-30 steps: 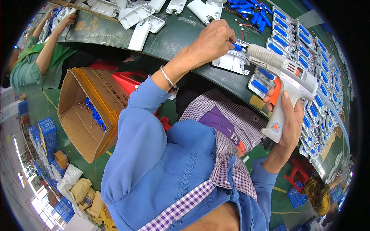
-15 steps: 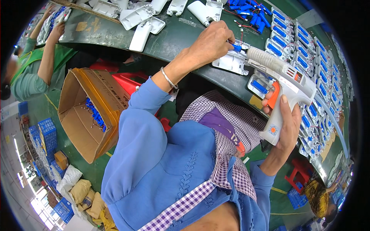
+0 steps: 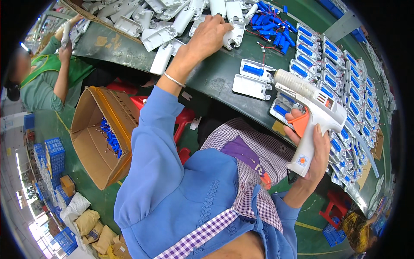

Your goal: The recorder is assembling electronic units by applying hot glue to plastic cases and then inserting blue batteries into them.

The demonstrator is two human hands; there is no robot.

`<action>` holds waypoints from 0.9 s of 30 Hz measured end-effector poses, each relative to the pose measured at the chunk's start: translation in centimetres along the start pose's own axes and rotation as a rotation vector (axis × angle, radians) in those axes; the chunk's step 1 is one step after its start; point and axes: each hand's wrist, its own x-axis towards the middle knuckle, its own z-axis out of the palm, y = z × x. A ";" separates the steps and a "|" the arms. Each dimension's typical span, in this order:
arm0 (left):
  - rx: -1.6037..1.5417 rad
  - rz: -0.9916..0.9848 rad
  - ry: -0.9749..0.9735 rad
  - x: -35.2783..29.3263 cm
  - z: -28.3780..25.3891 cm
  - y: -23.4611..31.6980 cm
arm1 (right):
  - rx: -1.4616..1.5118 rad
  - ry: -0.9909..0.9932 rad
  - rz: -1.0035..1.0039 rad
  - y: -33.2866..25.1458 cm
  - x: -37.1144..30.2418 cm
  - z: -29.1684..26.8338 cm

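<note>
My right hand (image 3: 318, 157) is wrapped around the handle of a white hot glue gun (image 3: 317, 110) with an orange trigger. Its nozzle points left, next to an open white plastic shell (image 3: 269, 69) holding a blue cylindrical battery (image 3: 253, 70). Just below that shell lies a matching white shell half (image 3: 251, 87). My left hand (image 3: 208, 38) reaches over loose white shells at the far bench edge, its fingers bent beside a white shell (image 3: 235, 34). Its fingertips are partly hidden, so whether it grips one cannot be told.
Rows of white shells with blue batteries (image 3: 330, 80) cover the right of the green bench (image 3: 211, 77). Loose wired batteries (image 3: 276, 32) lie at the back, white shells (image 3: 157, 36) at the left. A cardboard box (image 3: 103, 134) and red stool (image 3: 183, 123) stand below; a co-worker (image 3: 43, 82) sits left.
My left hand has left the battery in the open shell and moved left to the loose shells. The battery now lies in its shell. The glue gun stays in my right hand, shifted slightly.
</note>
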 end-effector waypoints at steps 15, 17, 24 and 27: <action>0.160 0.122 -0.006 -1.9 -1.4 -2.2 | -0.042 -0.078 0.053 0.3 -0.9 0.2; 0.148 0.053 -0.056 -2.7 -1.5 -1.0 | -0.053 -0.099 0.093 0.8 -1.3 0.4; 0.152 0.021 -0.079 -4.5 -1.6 0.2 | -0.182 -0.131 0.138 1.8 -1.3 1.5; 0.105 0.012 -0.086 -5.2 -1.9 0.5 | -0.250 -0.125 0.129 2.1 -1.0 1.6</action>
